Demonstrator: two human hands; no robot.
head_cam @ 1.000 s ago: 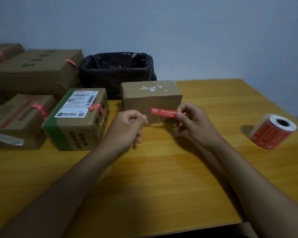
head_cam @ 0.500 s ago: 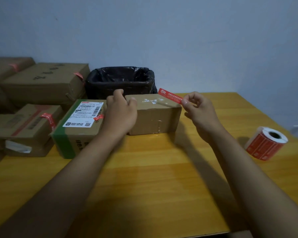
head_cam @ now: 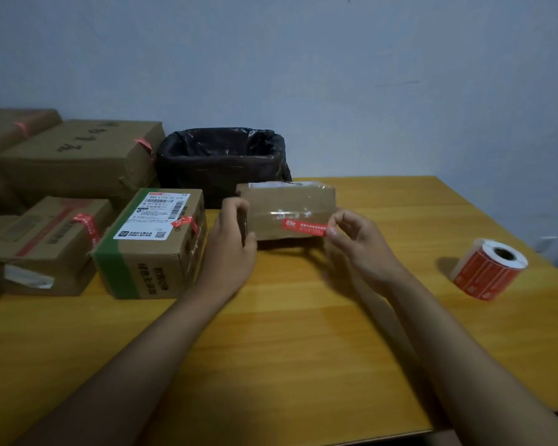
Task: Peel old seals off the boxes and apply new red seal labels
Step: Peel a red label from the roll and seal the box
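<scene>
A small brown cardboard box (head_cam: 290, 204) sits tilted at the middle of the wooden table, a taped face turned toward me. My left hand (head_cam: 231, 249) grips its left end, fingers curled round the edge. My right hand (head_cam: 356, 241) pinches the right end of a red seal label (head_cam: 303, 228), which lies across the box's front face near its lower edge. Whether the label sticks to the cardboard I cannot tell.
A roll of red labels (head_cam: 488, 268) lies at the right. A box with a white shipping label and green band (head_cam: 152, 246) stands left of my hand. More sealed boxes (head_cam: 78, 156) are stacked at far left. A black-lined bin (head_cam: 221, 162) stands behind.
My left hand tipped the small box, turning another face toward me. My right hand brought the red label down from above the box's top edge to its front face.
</scene>
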